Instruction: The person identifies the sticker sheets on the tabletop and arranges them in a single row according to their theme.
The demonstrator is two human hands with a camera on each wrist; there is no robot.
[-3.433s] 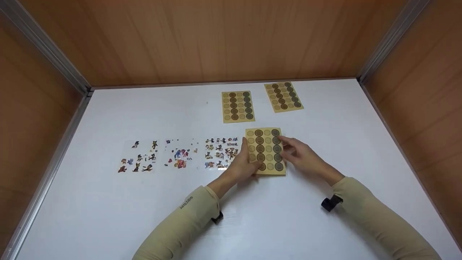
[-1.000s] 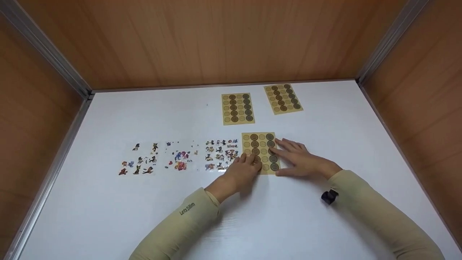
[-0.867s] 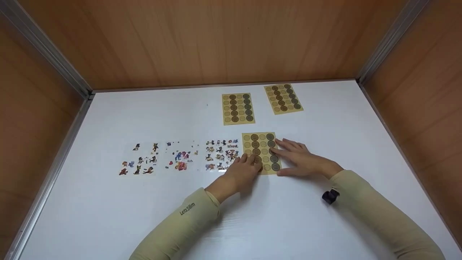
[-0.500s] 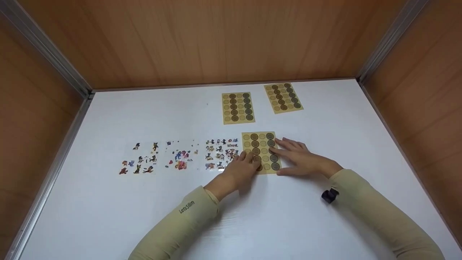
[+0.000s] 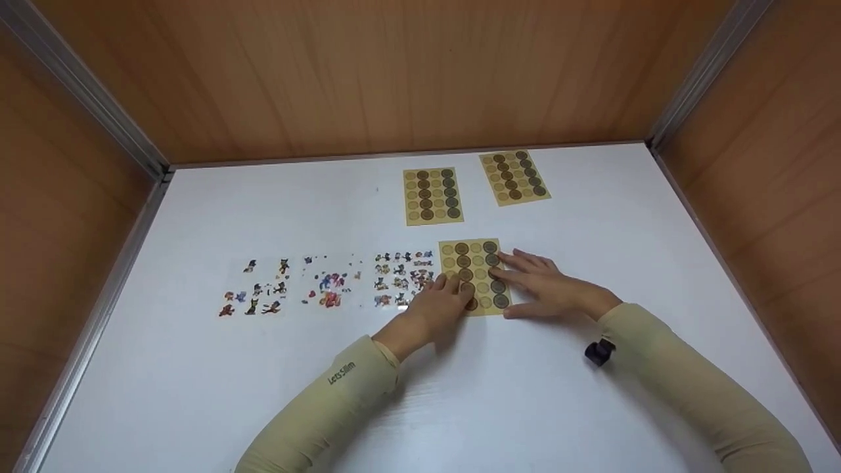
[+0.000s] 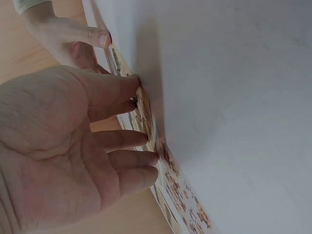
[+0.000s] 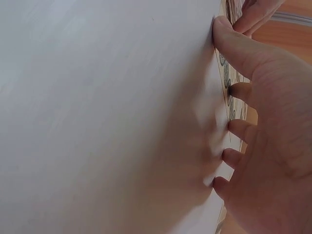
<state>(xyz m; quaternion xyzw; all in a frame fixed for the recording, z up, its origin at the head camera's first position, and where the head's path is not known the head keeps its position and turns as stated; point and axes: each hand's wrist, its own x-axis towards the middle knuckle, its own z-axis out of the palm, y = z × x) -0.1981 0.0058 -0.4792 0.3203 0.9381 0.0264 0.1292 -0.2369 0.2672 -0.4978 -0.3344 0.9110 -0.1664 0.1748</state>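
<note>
A tan sheet of round, coin-like stickers [image 5: 477, 263] lies flat on the white table in the head view. My left hand [image 5: 433, 312] rests its fingertips on the sheet's lower left part and covers some circles there. At the right edge, the fingertips of my right hand [image 5: 552, 289] touch the sheet, fingers spread and thumb by the lower right corner. In the left wrist view, my left hand's fingers [image 6: 124, 139] come down on the sheet, bent only slightly. The right wrist view has my right thumb [image 7: 234, 41] and fingertips along the sheet's edge.
Two more tan sticker sheets [image 5: 433, 197] [image 5: 514, 177] lie farther back. To the left are three clear sheets with small cartoon stickers, a right one [image 5: 401, 268], a middle one [image 5: 332, 282] and a left one [image 5: 256, 289]. Wooden walls [image 5: 394, 79] enclose the table's back and sides.
Over three seconds ago my left hand gripped the tan sheet, its thumb on top; now the sheet lies flat, slightly farther left, under both hands' fingertips. In the last second the hands barely move.
</note>
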